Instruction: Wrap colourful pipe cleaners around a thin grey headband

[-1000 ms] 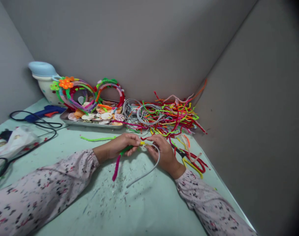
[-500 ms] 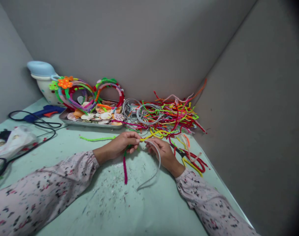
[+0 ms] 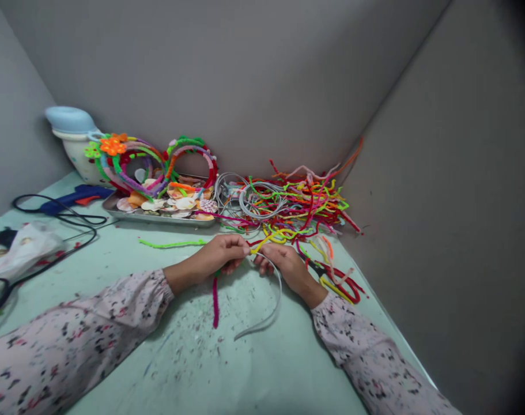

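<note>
My left hand pinches a thin grey headband at the place where pipe cleaner is wound on it. From under that hand hangs a magenta pipe cleaner, with a bit of green above it. A yellow pipe cleaner bends round the band just right of my left fingertips. Curled fingers of my right hand are at this yellow strand and close to the band; their exact grip is partly hidden. The bare end of the headband curves down toward me over the table.
Behind my hands stands a metal tray of shells with wrapped headbands on it. Bare headbands and a pipe cleaner pile lie right of it. Scissors, a blue glue gun, its black cord and a lidded container are around.
Both hands have shifted slightly toward me, and the hanging magenta end and the band's free end have moved a little left. The yellow pipe cleaner now bends more at the band.
</note>
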`<action>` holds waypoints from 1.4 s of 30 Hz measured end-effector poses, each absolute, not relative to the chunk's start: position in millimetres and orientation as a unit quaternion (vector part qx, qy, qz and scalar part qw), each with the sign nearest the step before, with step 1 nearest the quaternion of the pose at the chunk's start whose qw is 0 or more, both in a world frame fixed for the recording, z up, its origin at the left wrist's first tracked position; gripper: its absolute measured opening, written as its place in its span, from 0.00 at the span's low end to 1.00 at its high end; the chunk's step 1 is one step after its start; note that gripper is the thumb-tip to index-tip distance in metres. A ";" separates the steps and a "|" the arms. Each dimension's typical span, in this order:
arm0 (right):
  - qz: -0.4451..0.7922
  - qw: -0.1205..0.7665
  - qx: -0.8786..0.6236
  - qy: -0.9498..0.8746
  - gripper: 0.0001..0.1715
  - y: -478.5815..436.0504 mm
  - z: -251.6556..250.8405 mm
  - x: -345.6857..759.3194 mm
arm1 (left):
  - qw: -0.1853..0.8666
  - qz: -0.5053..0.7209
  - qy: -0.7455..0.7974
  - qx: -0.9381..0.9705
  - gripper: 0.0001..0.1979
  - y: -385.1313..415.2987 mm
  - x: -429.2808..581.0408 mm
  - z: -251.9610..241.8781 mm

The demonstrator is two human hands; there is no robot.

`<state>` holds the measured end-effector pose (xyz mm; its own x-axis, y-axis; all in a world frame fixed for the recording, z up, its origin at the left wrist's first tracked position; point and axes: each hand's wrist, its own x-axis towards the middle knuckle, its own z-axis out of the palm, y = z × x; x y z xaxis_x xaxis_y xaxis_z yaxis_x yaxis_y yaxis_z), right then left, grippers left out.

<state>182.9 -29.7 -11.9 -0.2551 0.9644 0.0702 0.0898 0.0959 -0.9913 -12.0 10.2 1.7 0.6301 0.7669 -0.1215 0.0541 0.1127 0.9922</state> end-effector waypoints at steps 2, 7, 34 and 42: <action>0.514 0.427 -0.436 -0.603 0.19 -29.6 -10.7 183.9 | 0.652 0.269 0.343 0.620 0.09 9.5 -10.9 2.2; 0.509 0.418 -0.442 -0.609 0.14 -28.1 -10.4 184.3 | 0.620 0.272 0.356 0.644 0.09 9.2 -9.6 1.1; 0.503 0.421 -0.457 -0.601 0.10 -27.8 -9.4 181.6 | 0.594 0.271 0.379 0.656 0.10 5.0 -9.7 1.5; 0.482 0.421 -0.470 -0.608 0.09 -28.2 -12.2 181.1 | 0.600 0.271 0.388 0.645 0.10 5.9 -9.2 -0.7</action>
<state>181.1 -28.2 -12.2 -0.2048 0.9770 0.0592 0.1660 0.0943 -0.9816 -9.2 5.9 -0.7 0.5522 0.8258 -0.1149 0.1753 0.0198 0.9843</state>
